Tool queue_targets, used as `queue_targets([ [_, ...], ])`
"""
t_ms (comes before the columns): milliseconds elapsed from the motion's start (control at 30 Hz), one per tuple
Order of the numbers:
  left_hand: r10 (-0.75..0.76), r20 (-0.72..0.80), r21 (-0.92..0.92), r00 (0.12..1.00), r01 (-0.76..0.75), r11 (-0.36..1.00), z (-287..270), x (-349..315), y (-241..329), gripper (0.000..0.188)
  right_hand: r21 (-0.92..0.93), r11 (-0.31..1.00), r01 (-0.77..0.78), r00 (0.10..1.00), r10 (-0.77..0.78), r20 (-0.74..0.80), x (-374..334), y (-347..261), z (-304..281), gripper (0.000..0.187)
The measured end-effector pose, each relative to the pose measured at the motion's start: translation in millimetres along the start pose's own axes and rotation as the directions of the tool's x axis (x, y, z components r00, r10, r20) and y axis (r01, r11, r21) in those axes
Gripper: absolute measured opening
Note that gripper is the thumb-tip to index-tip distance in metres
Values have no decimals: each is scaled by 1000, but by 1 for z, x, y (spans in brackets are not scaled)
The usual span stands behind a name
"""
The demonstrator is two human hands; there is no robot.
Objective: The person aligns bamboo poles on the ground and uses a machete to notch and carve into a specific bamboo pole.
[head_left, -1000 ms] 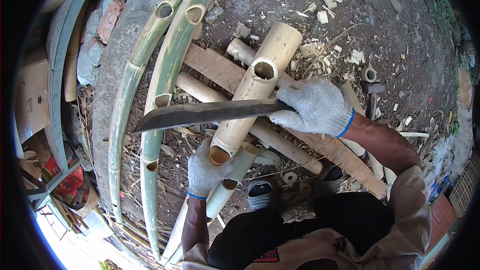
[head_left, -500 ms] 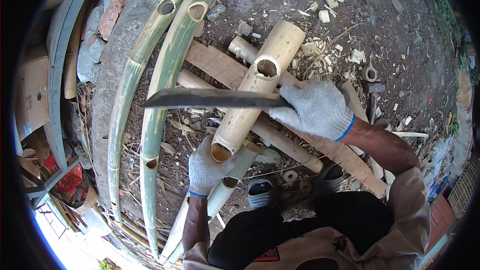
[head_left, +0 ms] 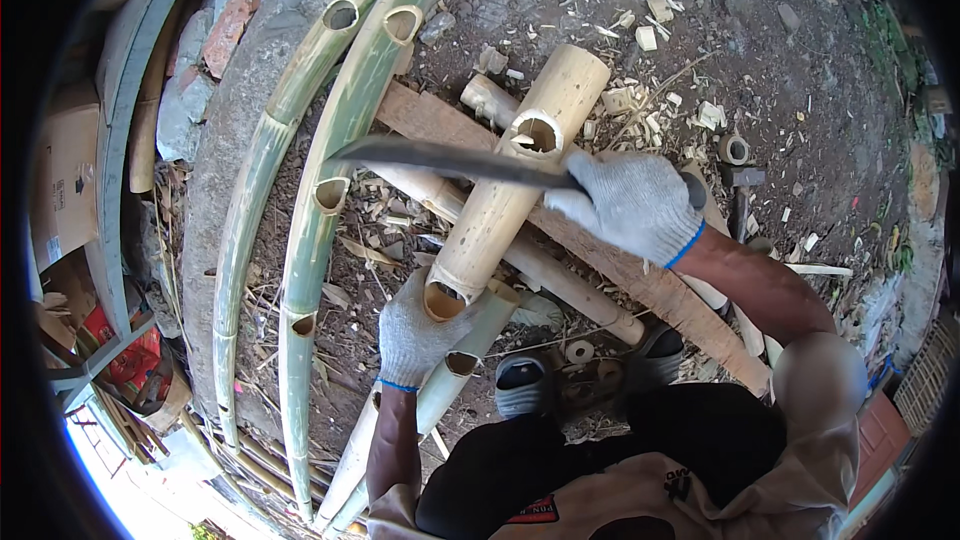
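Note:
A thick, pale bamboo section (head_left: 497, 215) lies slanting across wooden pieces. Around its near end, beside an open cut, is my left hand (head_left: 418, 338) in a grey knit glove, its fingers closed on it. My right hand (head_left: 640, 205), gloved alike, is closed on the handle of a machete (head_left: 430, 157). The dark blade points left across the bamboo, just on the near side of a round hole (head_left: 538, 134) in its upper part. A small pale chip sticks up at the hole's rim. I cannot tell whether the blade touches the bamboo.
Two long, green bamboo poles (head_left: 325, 240) with cut holes curve along the left. Beneath the bamboo section lie a brown plank (head_left: 620, 275) and thinner poles. Wood chips (head_left: 645, 37) litter the dirt; a hammer (head_left: 742, 190) lies right. My sandalled feet (head_left: 523, 385) are close below.
The machete and right hand have shifted slightly away from me, and the blade's tip has risen and moved right. A chip now shows at the hole. My left hand keeps its grip.

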State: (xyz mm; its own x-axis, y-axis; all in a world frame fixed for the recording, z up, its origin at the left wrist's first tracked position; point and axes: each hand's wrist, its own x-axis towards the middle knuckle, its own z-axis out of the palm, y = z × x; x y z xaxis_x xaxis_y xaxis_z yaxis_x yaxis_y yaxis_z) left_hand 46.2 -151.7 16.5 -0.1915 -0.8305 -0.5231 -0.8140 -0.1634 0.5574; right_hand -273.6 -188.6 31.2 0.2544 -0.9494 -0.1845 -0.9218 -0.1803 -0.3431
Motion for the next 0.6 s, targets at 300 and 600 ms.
queue_targets([
  [300, 26, -35, 11, 999, -25, 1000, 0, -4, 1, 78, -72, 996, -53, 992, 45, -119, 2, 7, 13, 52],
  [600, 82, -118, 54, 990, -76, 996, 7, -10, -3, 75, -92, 982, -163, 974, 145, -174, -13, -4, 18, 51],
])
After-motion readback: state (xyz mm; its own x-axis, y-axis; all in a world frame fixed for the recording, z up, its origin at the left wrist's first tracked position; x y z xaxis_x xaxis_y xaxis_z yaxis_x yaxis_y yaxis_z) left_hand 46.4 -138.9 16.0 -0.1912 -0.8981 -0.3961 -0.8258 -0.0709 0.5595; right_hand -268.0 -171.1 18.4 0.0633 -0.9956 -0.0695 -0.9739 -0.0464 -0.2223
